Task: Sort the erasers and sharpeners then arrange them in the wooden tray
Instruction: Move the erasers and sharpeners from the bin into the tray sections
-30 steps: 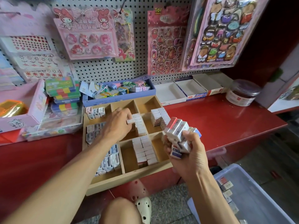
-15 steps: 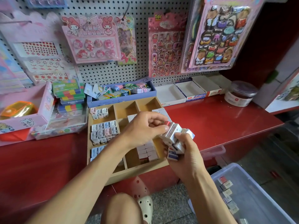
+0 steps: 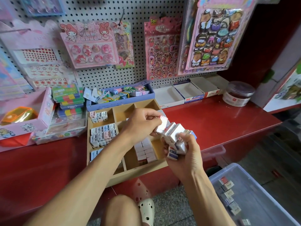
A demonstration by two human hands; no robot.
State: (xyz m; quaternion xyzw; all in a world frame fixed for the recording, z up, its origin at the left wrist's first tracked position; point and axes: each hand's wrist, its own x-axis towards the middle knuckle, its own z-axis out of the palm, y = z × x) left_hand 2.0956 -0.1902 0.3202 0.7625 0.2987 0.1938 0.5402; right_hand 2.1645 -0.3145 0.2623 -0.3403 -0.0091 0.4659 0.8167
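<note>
risk sits in the right hand (image 3: 184,154), curled round a loose fistful of white wrapped erasers (image 3: 175,137) at 3 o'clock of the compartmented wooden tray (image 3: 130,174), since the left hand (image 3: 141,124) pinching one eraster free could spill the others.

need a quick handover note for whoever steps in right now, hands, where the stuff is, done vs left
Left hand: pinching one eraser off the top of the bunch.
Right hand: gripping a bunch of wrapped erasers above the wooden tray.
Done: sharpeners fill the tray's left compartments; a block of erasers sits in a middle one.
Left: place the held erasers; the back compartments look empty; more boxed pieces lie in the clear bin on the floor at right.
</note>
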